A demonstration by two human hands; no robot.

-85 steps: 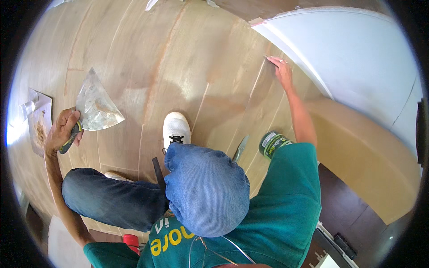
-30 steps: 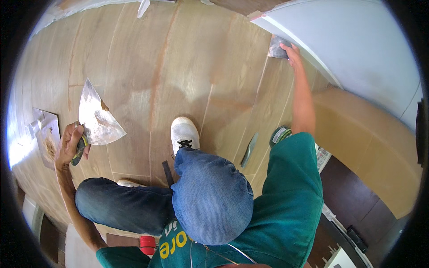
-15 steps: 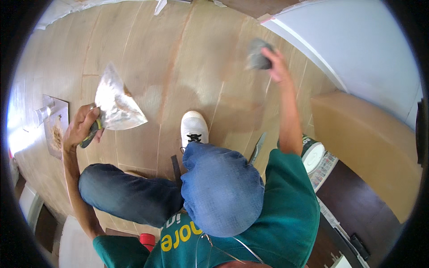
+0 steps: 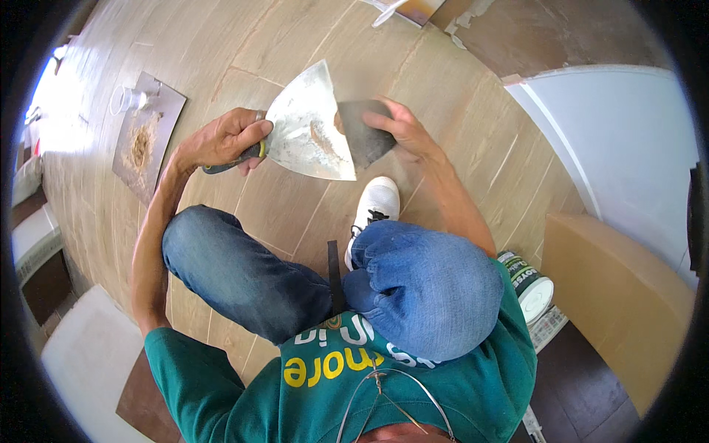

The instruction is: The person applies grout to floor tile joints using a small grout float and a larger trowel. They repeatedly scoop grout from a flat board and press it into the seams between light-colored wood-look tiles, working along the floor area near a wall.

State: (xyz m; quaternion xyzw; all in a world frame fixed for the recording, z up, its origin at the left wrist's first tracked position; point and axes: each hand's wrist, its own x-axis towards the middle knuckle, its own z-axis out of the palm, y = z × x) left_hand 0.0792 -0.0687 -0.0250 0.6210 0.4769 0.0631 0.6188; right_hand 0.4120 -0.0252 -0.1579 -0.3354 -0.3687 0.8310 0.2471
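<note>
My left hand point(image 4: 229, 140) is closed around the black and yellow handle of a wide putty knife point(image 4: 306, 111). Its broad metal blade is held above the floor, with a brown smear of paste near the edge facing right. Between the thumb and fingers of my right hand point(image 4: 406, 133) is a dark grey flat spreader point(image 4: 367, 136). The spreader's edge meets or overlaps the blade's right edge in front of me; exact contact cannot be told. My right fingers are partly hidden behind the spreader.
Wood-look floor tiles point(image 4: 281, 214) lie below. At left, a grey board point(image 4: 168, 122) bears brown paste or powder and a clear plastic cup point(image 4: 129, 100). A labelled tub point(image 4: 535, 295) stands by a cardboard box point(image 4: 613, 280) at right, near a white panel point(image 4: 598, 118).
My right hand has come from the far right to the middle, bringing the spreader against or beside the putty knife's blade. The putty knife has moved right and the view has shifted.
</note>
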